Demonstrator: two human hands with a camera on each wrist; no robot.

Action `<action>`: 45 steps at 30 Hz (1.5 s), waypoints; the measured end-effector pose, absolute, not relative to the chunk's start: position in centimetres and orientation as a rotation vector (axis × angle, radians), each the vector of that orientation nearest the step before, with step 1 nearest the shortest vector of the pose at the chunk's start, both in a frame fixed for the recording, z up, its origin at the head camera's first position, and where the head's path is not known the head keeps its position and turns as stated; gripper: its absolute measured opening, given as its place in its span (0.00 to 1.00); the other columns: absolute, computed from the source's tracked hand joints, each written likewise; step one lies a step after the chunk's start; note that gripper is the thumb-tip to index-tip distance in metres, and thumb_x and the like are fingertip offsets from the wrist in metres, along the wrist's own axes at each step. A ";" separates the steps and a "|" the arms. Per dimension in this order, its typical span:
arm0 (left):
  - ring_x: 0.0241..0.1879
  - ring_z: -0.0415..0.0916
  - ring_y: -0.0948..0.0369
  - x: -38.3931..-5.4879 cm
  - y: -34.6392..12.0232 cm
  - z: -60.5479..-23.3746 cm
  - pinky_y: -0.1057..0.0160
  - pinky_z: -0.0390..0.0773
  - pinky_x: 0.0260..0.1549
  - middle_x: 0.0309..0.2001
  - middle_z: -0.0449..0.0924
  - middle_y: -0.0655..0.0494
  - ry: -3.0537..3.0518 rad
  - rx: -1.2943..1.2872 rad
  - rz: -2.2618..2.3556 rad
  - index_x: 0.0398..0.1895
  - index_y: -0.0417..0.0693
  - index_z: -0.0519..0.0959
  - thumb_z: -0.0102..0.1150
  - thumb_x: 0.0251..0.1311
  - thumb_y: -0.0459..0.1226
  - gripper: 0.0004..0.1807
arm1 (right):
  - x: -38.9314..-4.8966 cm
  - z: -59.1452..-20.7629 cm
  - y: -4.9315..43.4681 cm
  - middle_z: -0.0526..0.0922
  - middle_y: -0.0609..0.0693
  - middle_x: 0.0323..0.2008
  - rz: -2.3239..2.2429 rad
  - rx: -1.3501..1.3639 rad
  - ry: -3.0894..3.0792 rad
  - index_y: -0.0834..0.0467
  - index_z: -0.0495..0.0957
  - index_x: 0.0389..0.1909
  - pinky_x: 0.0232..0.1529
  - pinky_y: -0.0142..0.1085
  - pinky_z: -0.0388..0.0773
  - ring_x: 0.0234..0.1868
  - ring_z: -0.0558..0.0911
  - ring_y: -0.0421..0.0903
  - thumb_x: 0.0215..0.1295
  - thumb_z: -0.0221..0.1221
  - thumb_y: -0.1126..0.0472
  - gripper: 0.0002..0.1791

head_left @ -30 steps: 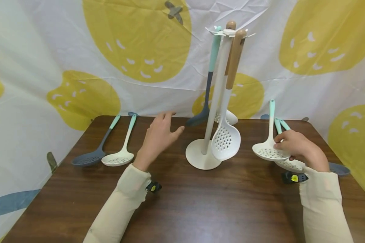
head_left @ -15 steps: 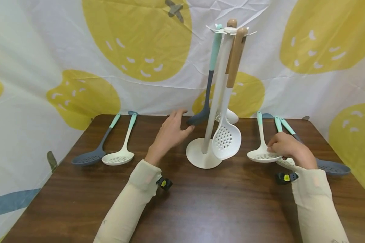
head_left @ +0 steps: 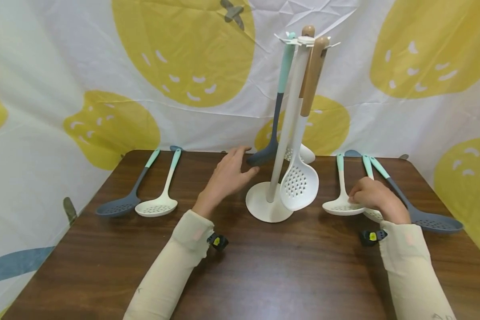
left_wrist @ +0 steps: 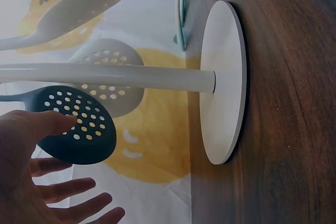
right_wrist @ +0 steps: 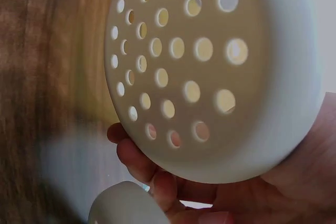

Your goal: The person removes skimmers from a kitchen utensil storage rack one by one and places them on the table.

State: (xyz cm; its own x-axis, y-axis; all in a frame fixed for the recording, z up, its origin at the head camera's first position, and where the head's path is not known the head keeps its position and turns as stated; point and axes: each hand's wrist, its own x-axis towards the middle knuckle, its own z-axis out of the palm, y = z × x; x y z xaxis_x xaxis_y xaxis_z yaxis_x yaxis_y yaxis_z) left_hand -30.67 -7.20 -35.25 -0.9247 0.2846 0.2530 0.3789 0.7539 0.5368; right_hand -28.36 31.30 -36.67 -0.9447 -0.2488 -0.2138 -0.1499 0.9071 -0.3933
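Observation:
On the right, my right hand [head_left: 374, 195] pinches the right rim of the bowl of a white skimmer [head_left: 338, 207] with a mint handle. In the right wrist view this perforated skimmer [right_wrist: 178, 61] fills much of the picture, fingers [right_wrist: 137, 161] curled at its edge and partly hidden behind it. Under the hand lies a second white skimmer [head_left: 373, 215]. My left hand [head_left: 228, 178] is held open, fingers spread, left of the white utensil stand [head_left: 258, 206]. From that stand hangs a dark grey skimmer [left_wrist: 79, 124]; the thumb overlaps its bowl in the left wrist view.
Two wooden-handled white skimmers also hang from the stand, the nearer skimmer [head_left: 300, 184] facing front. A grey skimmer [head_left: 436, 221] lies at the far right. At the left lie another grey skimmer [head_left: 118, 207] and a white skimmer [head_left: 157, 207]. A patterned curtain [head_left: 208, 129] hangs behind.
The right hand has lowered the white skimmer and shifted it left; its handle now points toward the back edge. The left hand has moved right, closer to the stand.

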 end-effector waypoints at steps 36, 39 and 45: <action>0.53 0.87 0.50 -31.2 -6.0 -36.8 0.55 0.85 0.54 0.50 0.87 0.42 -2.478 -0.774 -1.336 0.58 0.40 0.81 0.66 0.67 0.36 0.18 | -28.0 -36.0 31.7 0.84 0.71 0.54 -0.557 -0.198 2.893 0.71 0.81 0.55 0.50 0.61 0.80 0.55 0.82 0.72 0.73 0.56 0.56 0.22; 0.51 0.87 0.50 -31.2 -6.0 -36.9 0.54 0.85 0.52 0.47 0.88 0.43 -2.452 -0.780 -1.317 0.53 0.41 0.83 0.66 0.68 0.35 0.13 | -27.8 -35.2 31.6 0.83 0.70 0.56 -0.594 -0.215 2.937 0.69 0.81 0.56 0.49 0.60 0.79 0.55 0.82 0.71 0.74 0.55 0.54 0.23; 0.48 0.87 0.51 -31.3 -6.1 -37.0 0.52 0.85 0.51 0.44 0.88 0.45 -2.422 -0.772 -1.289 0.51 0.42 0.84 0.65 0.68 0.35 0.11 | -27.2 -33.6 30.6 0.83 0.70 0.58 -0.659 -0.230 2.996 0.64 0.81 0.57 0.49 0.60 0.77 0.56 0.80 0.71 0.77 0.54 0.52 0.21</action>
